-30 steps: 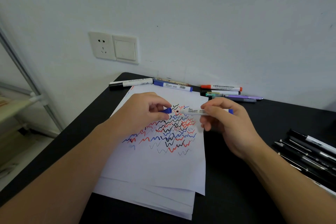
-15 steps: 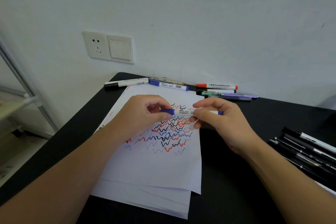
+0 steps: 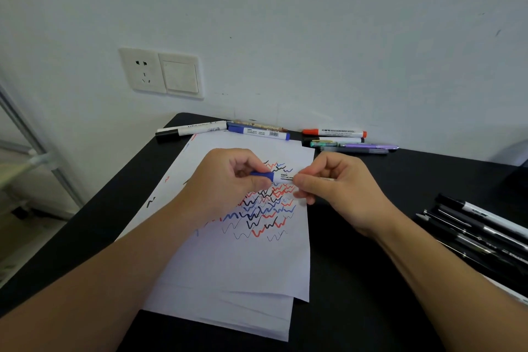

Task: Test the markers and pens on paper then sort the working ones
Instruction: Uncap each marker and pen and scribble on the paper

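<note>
Black table (image 3: 371, 280) butted against white wall (image 3: 285, 23), w/ socket and switch plate (image 3: 161, 73) at left. Stack of white paper (image 3: 243, 271) mid-table, top sheet covered in red, blue, black squiggles (image 3: 265, 206). Held above squiggles, level and crosswise: blue marker (image 3: 281, 177), white barrel, blue cap (image 3: 263, 176) at its left end. Left hand (image 3: 225, 180) pinching cap btwn thumb and curled fingers. Right hand (image 3: 340, 188) curled round barrel, thumb and forefinger on it just right of cap; far end hidden inside palm. Cap looks seated on barrel, though hard to tell under fingers. Along wall edge, behind paper: black-capped marker (image 3: 191, 130), another blue marker (image 3: 258, 132), touching end to end approx. Right of those, apart: red marker (image 3: 334, 132), w/ small cluster of green and purple pens (image 3: 354, 146) just in front. At right table edge, well apart from hands: row of black pens (image 3: 480, 231), side by side, partly cut off by frame.
</note>
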